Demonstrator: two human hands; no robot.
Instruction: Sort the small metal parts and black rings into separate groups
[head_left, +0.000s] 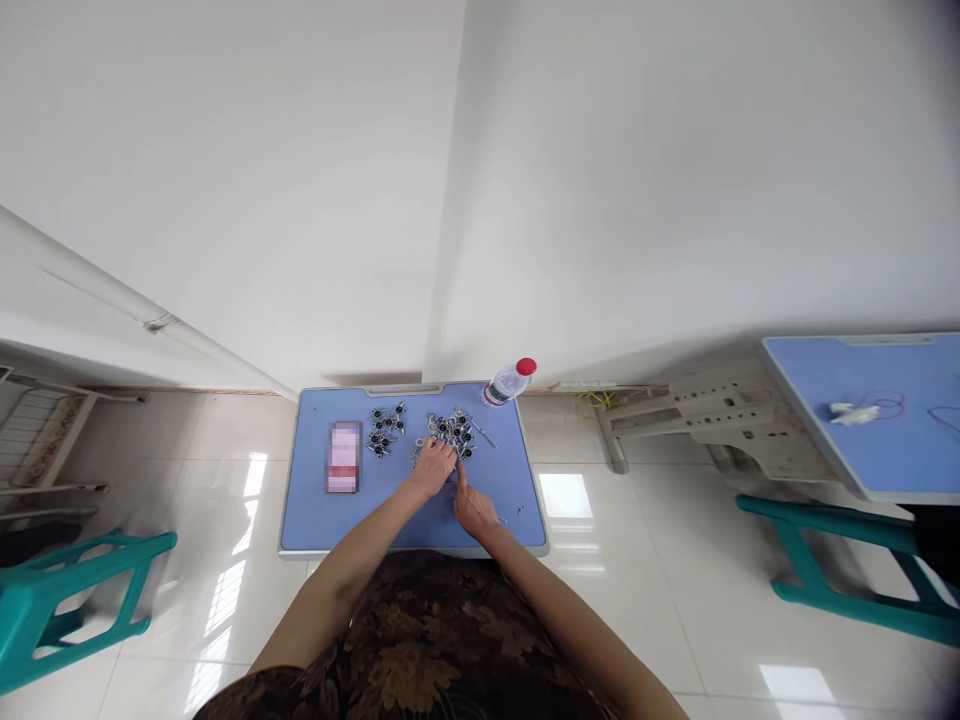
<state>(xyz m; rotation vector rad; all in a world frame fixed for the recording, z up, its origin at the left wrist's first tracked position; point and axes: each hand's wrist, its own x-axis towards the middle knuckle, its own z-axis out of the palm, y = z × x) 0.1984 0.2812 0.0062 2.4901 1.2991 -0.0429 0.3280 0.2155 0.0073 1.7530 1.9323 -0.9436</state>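
My left hand [433, 468] lies palm down on the near edge of a heap of small metal parts with black rings [452, 430], which sits on a blue desk top [315, 520]. Whether those fingers grip anything is hidden. Just below it, my right hand [474, 507] points its index finger up against the heap's near side. A smaller group of the same parts [384, 431] lies to the left. Further left is a flat pink-and-white pixelated object [344, 457]. A thin metal pin [484, 435] lies right of the heap.
A plastic bottle with a red cap [511, 382] lies at the desk's far edge. Another blue desk [862, 440] with a white item and wires stands right, by a beige desk frame [712, 415]. Teal stools [75, 590] stand on the tiled floor.
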